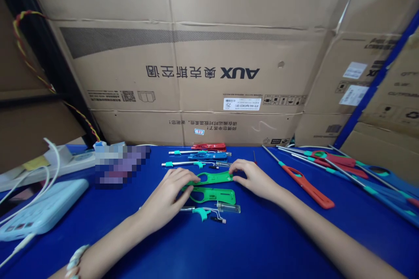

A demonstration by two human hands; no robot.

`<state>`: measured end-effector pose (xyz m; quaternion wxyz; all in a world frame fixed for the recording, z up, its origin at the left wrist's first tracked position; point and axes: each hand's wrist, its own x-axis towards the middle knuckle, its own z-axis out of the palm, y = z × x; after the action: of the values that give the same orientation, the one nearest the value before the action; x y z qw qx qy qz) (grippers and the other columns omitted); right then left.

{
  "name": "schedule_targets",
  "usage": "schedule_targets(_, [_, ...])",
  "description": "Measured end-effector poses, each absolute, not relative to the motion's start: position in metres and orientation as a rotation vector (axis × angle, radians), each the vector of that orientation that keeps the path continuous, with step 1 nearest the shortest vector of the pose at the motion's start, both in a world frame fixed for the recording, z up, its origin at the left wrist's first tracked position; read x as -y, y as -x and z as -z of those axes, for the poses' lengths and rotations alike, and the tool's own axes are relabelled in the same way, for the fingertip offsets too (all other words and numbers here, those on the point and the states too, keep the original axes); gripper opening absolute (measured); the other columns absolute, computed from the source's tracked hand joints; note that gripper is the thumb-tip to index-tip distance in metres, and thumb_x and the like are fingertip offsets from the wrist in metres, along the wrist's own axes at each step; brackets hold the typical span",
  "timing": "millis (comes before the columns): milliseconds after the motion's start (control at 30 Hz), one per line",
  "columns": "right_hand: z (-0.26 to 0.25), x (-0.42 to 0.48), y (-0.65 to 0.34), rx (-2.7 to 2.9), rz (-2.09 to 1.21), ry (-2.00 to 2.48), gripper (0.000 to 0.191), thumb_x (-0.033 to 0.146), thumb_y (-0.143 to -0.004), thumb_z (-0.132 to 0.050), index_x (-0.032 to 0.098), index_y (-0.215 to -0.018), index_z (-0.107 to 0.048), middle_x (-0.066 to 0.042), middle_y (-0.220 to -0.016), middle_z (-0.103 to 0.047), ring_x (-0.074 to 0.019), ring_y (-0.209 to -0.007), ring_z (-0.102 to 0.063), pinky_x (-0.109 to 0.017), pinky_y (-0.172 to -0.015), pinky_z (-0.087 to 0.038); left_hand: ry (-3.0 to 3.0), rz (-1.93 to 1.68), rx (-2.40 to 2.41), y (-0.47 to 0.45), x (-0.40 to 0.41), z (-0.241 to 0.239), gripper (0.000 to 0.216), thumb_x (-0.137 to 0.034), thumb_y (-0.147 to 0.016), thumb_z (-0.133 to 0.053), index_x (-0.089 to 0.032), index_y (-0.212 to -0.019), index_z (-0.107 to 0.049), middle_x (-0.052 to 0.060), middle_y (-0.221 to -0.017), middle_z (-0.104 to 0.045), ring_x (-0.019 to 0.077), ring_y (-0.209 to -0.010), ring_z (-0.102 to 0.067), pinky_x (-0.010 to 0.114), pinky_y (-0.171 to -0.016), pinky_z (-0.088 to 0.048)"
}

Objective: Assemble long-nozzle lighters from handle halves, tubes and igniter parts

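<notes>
A green lighter casing half [214, 178] lies crosswise at the middle of the table, pinched at its left end by my left hand [173, 187] and at its right end by my right hand [250, 176]. Just in front of it is a second green casing half [212, 195], its hollow side up. Nearer to me rests a lighter's inner assembly, with a teal trigger [201, 213], thin wires and a clear fuel tank [229, 207]; my left hand hides part of its metal tube. Behind my hands are another inner assembly [196, 164], blue casing parts [209, 156] and red casing parts [209, 146].
On the right lie an orange-red long lighter [304, 185] and several red and blue ones [376, 187]. A light-blue power bank [42, 209] with white cables and a power strip [70, 161] occupy the left. Cardboard [203, 52] walls off the back of the blue table [271, 244].
</notes>
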<state>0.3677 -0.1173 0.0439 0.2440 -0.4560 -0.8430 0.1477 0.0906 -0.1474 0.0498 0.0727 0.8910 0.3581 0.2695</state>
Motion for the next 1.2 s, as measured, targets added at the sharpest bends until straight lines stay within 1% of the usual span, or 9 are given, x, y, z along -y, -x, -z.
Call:
schedule_targets(200, [-0.038,0.120,-0.358,2.307,-0.452,1.214,0.015,0.005,-0.079,-0.059,0.017,-0.087,-0.064,-0.005,-0.091,-0.064,-0.0180,-0.085,-0.060,-0.031,-0.079,-0.046,-2.687,-0.835,-1.084,-0.092,0.146,-0.049,0.020,-0.020,-0.094,-0.040,-0.021,-0.104,-0.058,0.003,-0.102,-0.063,0.0200,-0.096,-0.055,0.036,-0.086,-0.037])
schedule_targets(333, [-0.043,0.123,-0.356,2.287,-0.448,1.176,0.019,0.003,-0.079,-0.057,0.018,-0.090,-0.063,-0.005,-0.094,-0.064,-0.0176,-0.087,-0.059,-0.030,-0.079,-0.045,-2.695,-0.798,-1.067,-0.094,0.144,-0.048,0.020,-0.020,-0.094,-0.040,-0.021,-0.104,-0.058,0.004,-0.102,-0.063,0.0202,-0.097,-0.054,0.035,-0.085,-0.037])
schedule_targets(467, [-0.051,0.127,-0.358,2.318,-0.393,1.206,0.013,0.007,-0.081,-0.056,0.017,-0.087,-0.063,-0.004,-0.089,-0.064,-0.0170,-0.082,-0.059,-0.029,-0.075,-0.044,-2.787,-0.659,-0.983,-0.104,0.139,-0.054,0.021,-0.014,-0.091,-0.042,-0.021,-0.104,-0.059,0.004,-0.101,-0.063,0.0202,-0.095,-0.053,0.035,-0.084,-0.036])
schedule_targets(600, [-0.059,0.135,-0.358,2.430,-0.624,1.233,0.005,0.014,-0.081,-0.060,0.016,-0.077,-0.062,0.000,-0.070,-0.062,-0.0127,-0.064,-0.056,-0.022,-0.059,-0.040,-2.910,-0.505,-0.881,-0.127,0.124,-0.060,0.026,-0.006,-0.090,-0.042,-0.019,-0.102,-0.061,0.003,-0.096,-0.063,0.0190,-0.091,-0.053,0.034,-0.083,-0.034])
schedule_targets(667, [-0.062,0.140,-0.358,2.479,-0.783,1.250,0.007,0.019,-0.080,-0.064,0.016,-0.074,-0.061,0.002,-0.063,-0.059,-0.0108,-0.057,-0.054,-0.020,-0.053,-0.037,-2.978,-0.454,-0.852,-0.140,0.114,-0.059,0.024,-0.005,-0.090,-0.044,-0.018,-0.097,-0.063,0.003,-0.093,-0.062,0.0187,-0.089,-0.053,0.032,-0.079,-0.033])
schedule_targets(733, [-0.064,0.145,-0.357,2.526,-0.838,1.270,0.013,0.024,-0.077,-0.069,0.016,-0.073,-0.060,0.004,-0.062,-0.058,-0.0098,-0.055,-0.053,-0.019,-0.051,-0.034,-3.049,-0.437,-0.853,-0.152,0.104,-0.055,0.023,-0.005,-0.090,-0.046,-0.018,-0.094,-0.065,0.004,-0.093,-0.061,0.0195,-0.089,-0.051,0.032,-0.078,-0.032])
schedule_targets(900, [-0.069,0.153,-0.352,2.656,-0.591,1.333,0.020,0.027,-0.069,-0.077,0.017,-0.071,-0.059,0.004,-0.066,-0.058,-0.0104,-0.061,-0.051,-0.020,-0.050,-0.028,-3.143,-0.436,-0.728,-0.166,0.086,-0.042,0.018,-0.010,-0.090,-0.051,-0.019,-0.088,-0.066,0.003,-0.089,-0.058,0.0193,-0.085,-0.049,0.032,-0.076,-0.031])
schedule_targets(1067, [-0.070,0.154,-0.350,2.702,-0.537,1.367,0.021,0.029,-0.070,-0.077,0.018,-0.072,-0.059,0.004,-0.066,-0.058,-0.0106,-0.061,-0.050,-0.021,-0.050,-0.026,-3.139,-0.449,-0.632,-0.167,0.079,-0.041,0.013,-0.011,-0.089,-0.055,-0.019,-0.089,-0.065,0.003,-0.094,-0.057,0.0185,-0.084,-0.049,0.031,-0.073,-0.031])
schedule_targets(1200, [-0.070,0.154,-0.349,2.713,-0.490,1.365,0.022,0.029,-0.069,-0.078,0.018,-0.072,-0.059,0.004,-0.066,-0.058,-0.0114,-0.060,-0.050,-0.021,-0.050,-0.025,-3.163,-0.433,-0.582,-0.169,0.078,-0.042,0.012,-0.010,-0.087,-0.057,-0.019,-0.085,-0.065,0.001,-0.093,-0.057,0.0185,-0.085,-0.049,0.031,-0.073,-0.031])
